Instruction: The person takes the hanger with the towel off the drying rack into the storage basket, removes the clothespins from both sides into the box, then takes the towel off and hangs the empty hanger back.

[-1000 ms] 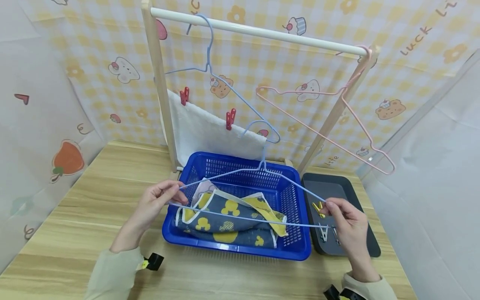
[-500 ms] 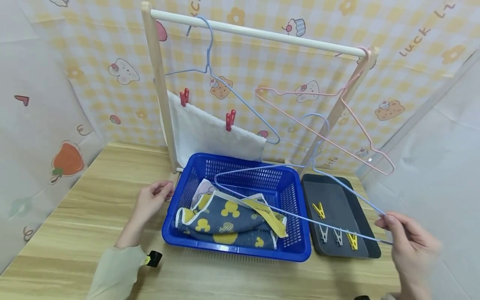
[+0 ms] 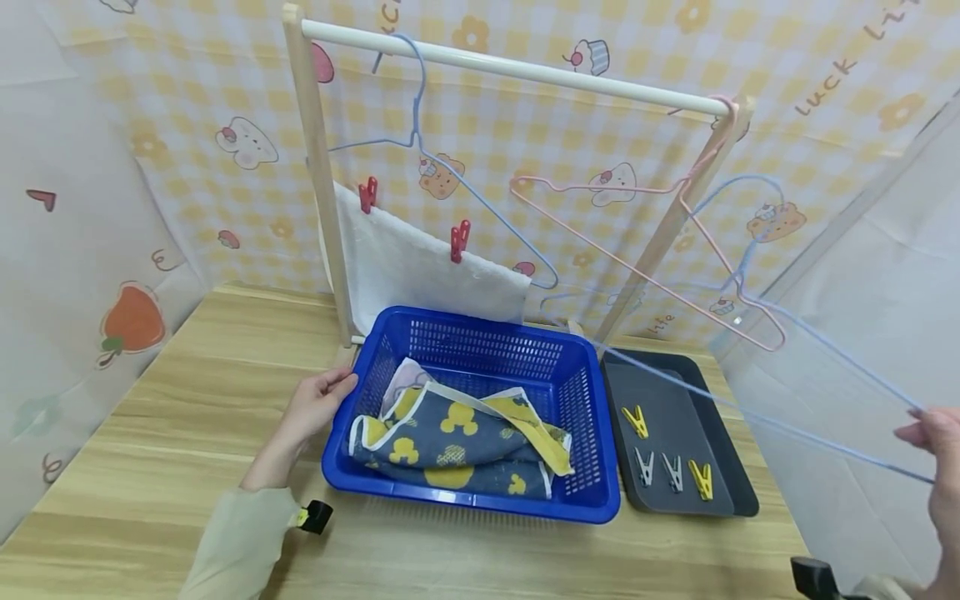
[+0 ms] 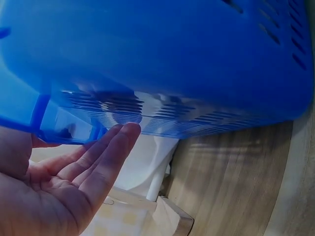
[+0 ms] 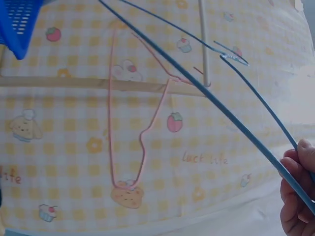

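Observation:
A blue wire hanger (image 3: 832, 333) is gripped by my right hand (image 3: 947, 467) at one corner, off the table's right side; in the right wrist view, fingers of that hand (image 5: 300, 189) curl round the hanger's wires (image 5: 236, 125). My left hand (image 3: 311, 408) is at the left rim of the blue plastic basket (image 3: 480, 505). In the left wrist view its fingers (image 4: 101, 172) extend fairly straight below the rim, by the slotted wall; the thumb is partly hidden. A folded dark cloth (image 3: 457, 433) with yellow mouse-head shapes lies in the basket.
A drying rack's white bar (image 3: 525, 65) carries another blue hanger (image 3: 487, 200) and a pink hanger (image 3: 600, 237). Red clothespins (image 3: 459, 242) hold a white towel (image 3: 427, 267) behind the basket. Right of the basket, a dark tray (image 3: 660, 383) holds several yellow and grey clothespins (image 3: 672, 473).
My left hand has let go of the hanger and moved to the basket's left rim. My right hand has carried the hanger far right, off the basket and past the tray.

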